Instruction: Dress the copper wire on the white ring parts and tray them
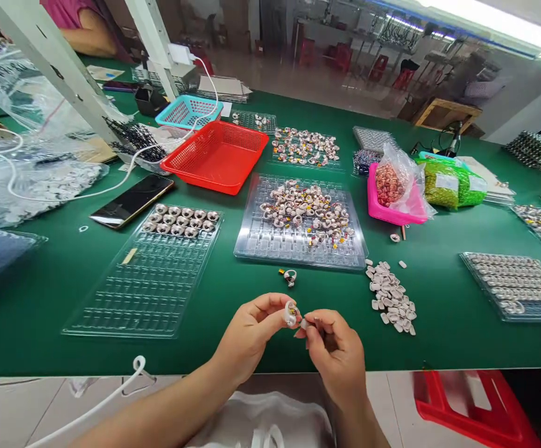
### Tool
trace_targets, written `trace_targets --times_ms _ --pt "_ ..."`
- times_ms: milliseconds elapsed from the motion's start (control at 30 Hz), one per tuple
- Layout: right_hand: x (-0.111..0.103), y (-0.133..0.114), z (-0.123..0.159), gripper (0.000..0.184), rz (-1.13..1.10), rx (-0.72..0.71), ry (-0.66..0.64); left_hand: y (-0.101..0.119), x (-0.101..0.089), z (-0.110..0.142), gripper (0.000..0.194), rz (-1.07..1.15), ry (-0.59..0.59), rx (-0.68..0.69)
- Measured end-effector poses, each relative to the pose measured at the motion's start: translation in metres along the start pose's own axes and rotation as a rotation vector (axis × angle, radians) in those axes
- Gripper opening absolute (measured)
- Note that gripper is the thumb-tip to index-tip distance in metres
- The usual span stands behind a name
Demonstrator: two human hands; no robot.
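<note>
My left hand [256, 333] pinches a small white ring-shaped electronic part [291, 314] between thumb and fingertips, with yellow and dark bits showing inside it. Close against it, my right hand [335, 345] is closed on a small pale piece [304, 323], mostly covered by the fingers. A similar white part [290, 276] with a yellow tab lies on the green table just beyond my hands. Farther back, a clear plastic tray [261, 246] bears a heap of such parts. To the right of my hands is a pile of small pale caps [391, 298].
A clear slotted tray [134, 298] at left has rows of round parts at its far end. Behind it lie a phone [132, 200] and a red basket [223, 155]. A pink basket [396, 213] and a filled tray [522, 283] stand on the right.
</note>
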State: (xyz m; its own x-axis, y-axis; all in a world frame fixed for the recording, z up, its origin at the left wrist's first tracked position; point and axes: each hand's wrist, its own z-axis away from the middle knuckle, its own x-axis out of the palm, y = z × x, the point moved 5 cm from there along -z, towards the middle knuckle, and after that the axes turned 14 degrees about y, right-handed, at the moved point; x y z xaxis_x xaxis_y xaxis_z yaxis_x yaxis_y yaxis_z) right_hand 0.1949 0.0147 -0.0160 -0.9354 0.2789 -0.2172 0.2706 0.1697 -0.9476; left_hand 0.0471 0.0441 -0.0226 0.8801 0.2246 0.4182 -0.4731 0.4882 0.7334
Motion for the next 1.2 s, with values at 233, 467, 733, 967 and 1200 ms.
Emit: trace_targets --times_ms 233,467,733,967,1200 --pt "0.020 -0.021 0.009 0.058 0.043 -0.466 -0.028 0.006 -0.013 0.002 0.018 0.062 0.056 0.079" --pt "0.025 -0.022 0.009 0.058 0.085 -0.539 -0.005 0.002 -0.023 -0.001 0.024 -0.028 0.119 0.121" --pt "0.025 -0.021 0.009 0.064 0.064 -0.482 -0.013 0.002 -0.021 -0.001 0.024 -0.078 0.116 0.146" --pt "0.023 -0.021 0.009 0.063 0.038 -0.464 -0.033 0.003 -0.018 0.001 0.026 -0.022 0.150 0.102" --pt "0.016 -0.022 0.010 0.063 0.181 -0.572 -0.101 0.002 -0.009 0.004 0.020 0.047 0.094 0.000"
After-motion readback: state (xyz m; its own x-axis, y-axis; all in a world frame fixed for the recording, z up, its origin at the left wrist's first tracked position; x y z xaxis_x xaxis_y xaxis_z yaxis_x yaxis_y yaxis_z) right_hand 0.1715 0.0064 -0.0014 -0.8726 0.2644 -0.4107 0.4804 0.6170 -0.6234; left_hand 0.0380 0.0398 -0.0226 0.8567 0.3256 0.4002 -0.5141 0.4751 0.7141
